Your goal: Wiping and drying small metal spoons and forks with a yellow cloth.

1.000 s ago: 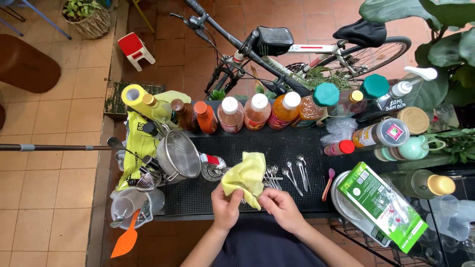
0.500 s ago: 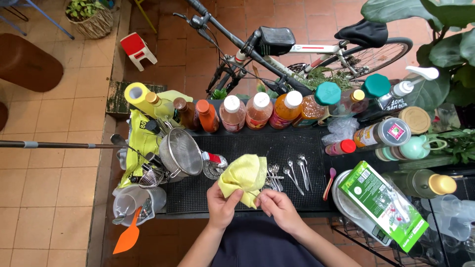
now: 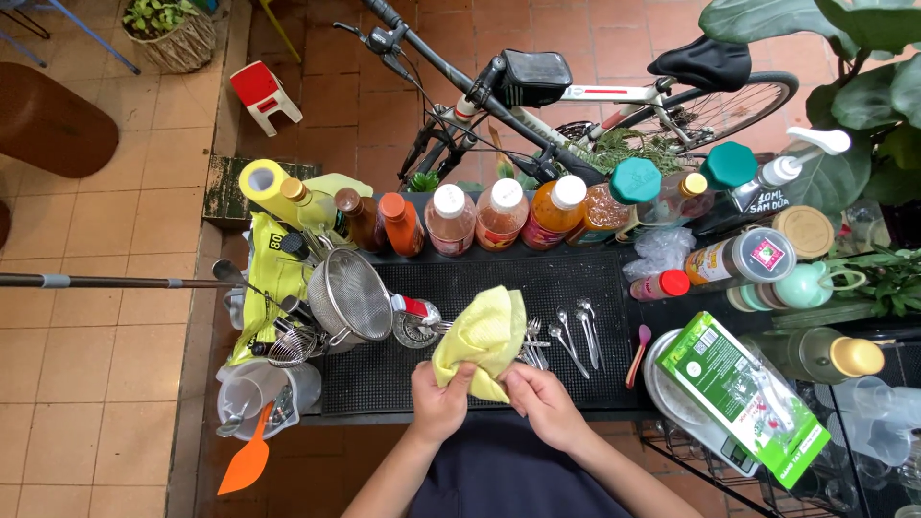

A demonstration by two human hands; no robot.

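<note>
Black rubber mat [image 3: 537, 288], yellow cloth [image 3: 480, 338] gripped between left hand [image 3: 438, 403], right hand [image 3: 542, 403]

Crumpled yellow cloth [image 3: 480, 338], bunched upright above the black mat's [image 3: 499, 288] front edge.

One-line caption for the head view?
Both hands, left hand and right hand, grip a yellow cloth above a black mat.

Soft, even daylight fills the scene, bright without harsh shadows; only faint shade sits under the bicycle [image 3: 576, 96]. The picture is sharp throughout, with mild wide-angle bending at the edges. Small glints show on the spoons [image 3: 576, 336].
</note>
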